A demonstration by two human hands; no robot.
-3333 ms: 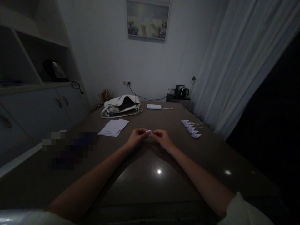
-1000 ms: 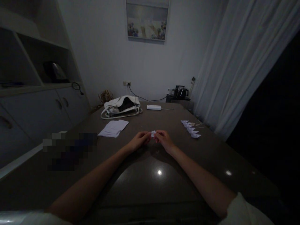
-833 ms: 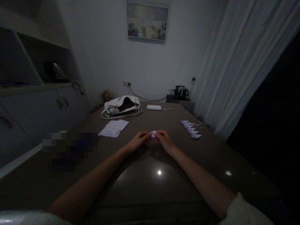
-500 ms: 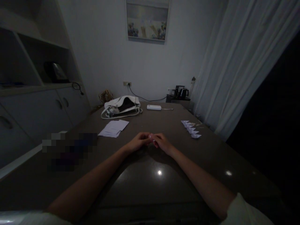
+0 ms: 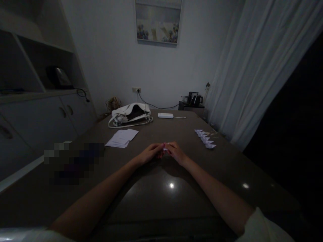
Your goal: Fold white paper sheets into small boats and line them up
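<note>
My left hand (image 5: 152, 152) and my right hand (image 5: 176, 153) meet over the middle of the dark table (image 5: 151, 201). Between their fingertips they pinch a small piece of white paper (image 5: 165, 148), mostly covered by the fingers. Its exact folded shape is too small to make out. To the left of my hands lies a loose pile of white paper sheets (image 5: 121, 138). Over on the right, several folded paper pieces (image 5: 205, 139) with pointed ends stand in a slanting row.
A white handbag (image 5: 131, 113) sits at the back left of the table. Right of it lies a white power bank (image 5: 165, 115) with a short cable. Small scraps (image 5: 210, 133) are beside the folded row. A blurred-out patch (image 5: 78, 164) covers something at left.
My fingers have shifted slightly around the paper, and a bit more of its white surface shows between them. The sheets and the folded row stay where they were.
</note>
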